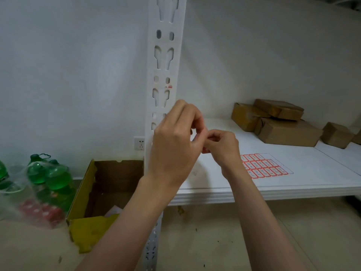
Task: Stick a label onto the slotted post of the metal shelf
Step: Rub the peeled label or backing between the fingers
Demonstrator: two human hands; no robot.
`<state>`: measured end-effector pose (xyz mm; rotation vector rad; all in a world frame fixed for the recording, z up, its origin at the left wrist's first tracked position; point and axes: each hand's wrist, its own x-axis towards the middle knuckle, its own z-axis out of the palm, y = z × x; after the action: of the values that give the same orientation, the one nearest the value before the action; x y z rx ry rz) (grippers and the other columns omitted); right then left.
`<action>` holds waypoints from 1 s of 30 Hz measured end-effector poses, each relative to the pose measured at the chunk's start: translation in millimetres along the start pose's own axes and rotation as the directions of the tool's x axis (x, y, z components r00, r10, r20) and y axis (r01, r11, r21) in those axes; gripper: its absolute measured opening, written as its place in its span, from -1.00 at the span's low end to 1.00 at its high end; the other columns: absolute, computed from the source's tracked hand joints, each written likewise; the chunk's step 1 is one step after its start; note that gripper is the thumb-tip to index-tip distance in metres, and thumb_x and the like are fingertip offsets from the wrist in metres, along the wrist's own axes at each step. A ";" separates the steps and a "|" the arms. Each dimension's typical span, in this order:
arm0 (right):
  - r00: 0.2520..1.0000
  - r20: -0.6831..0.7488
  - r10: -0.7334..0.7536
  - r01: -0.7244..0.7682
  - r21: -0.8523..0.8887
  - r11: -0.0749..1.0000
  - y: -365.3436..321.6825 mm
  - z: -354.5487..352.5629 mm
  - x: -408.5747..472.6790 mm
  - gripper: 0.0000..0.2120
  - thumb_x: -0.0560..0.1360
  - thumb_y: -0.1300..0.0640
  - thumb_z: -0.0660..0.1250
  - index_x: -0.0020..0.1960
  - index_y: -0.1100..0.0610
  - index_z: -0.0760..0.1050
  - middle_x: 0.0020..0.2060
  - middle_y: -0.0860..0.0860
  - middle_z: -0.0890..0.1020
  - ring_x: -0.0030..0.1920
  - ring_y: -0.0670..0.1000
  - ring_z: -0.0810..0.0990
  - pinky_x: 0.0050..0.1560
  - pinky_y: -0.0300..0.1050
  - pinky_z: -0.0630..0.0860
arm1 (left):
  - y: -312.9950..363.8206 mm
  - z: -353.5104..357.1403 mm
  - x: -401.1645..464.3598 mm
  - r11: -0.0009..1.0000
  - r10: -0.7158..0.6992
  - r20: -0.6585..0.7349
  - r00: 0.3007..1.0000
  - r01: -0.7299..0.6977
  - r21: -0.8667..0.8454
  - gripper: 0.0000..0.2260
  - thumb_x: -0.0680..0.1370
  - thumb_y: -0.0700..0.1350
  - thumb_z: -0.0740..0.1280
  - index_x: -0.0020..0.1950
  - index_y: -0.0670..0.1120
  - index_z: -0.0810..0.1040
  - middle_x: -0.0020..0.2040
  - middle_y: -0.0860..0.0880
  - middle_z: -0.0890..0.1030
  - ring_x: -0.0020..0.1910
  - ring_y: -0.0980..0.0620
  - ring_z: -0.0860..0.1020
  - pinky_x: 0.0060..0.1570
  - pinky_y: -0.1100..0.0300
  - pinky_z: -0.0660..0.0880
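Observation:
The white slotted post [165, 55] of the metal shelf rises through the middle of the view. A small red-and-white label [168, 87] is stuck on it beside a slot. My left hand [173, 145] and my right hand [222, 147] meet just right of the post, above the shelf board. Both have curled fingers, and their fingertips pinch together on a small label that the fingers almost fully hide. A sheet of red-framed labels [263, 166] lies flat on the shelf board [312, 173], to the right of my hands.
Several brown cardboard parcels [283, 124] sit at the back right of the shelf. An open cardboard box [109, 188] stands on the floor left of the post. Green bottles in plastic wrap [48, 180] are at the far left. A wall socket [139, 143] is behind the post.

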<state>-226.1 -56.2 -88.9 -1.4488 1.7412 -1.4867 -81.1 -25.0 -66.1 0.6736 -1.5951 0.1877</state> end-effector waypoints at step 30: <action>0.970 0.174 0.172 -0.111 -0.316 0.942 52.5 -10.8 15.4 -0.82 0.49 0.45 0.41 -0.09 0.23 0.72 -0.21 0.16 0.73 -0.20 0.11 0.74 -0.23 -0.29 0.65 | -44.8 73.4 -69.8 0.814 -0.580 0.524 0.624 0.474 0.336 -0.86 0.55 -0.29 0.39 -0.02 -0.07 0.67 -0.08 -0.04 0.67 -0.13 0.00 0.62 -0.08 0.04 0.62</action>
<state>-262.9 -71.3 -127.9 -1.5211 1.9633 -0.9928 -120.8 -76.2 -156.0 1.4235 -1.9139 -0.3925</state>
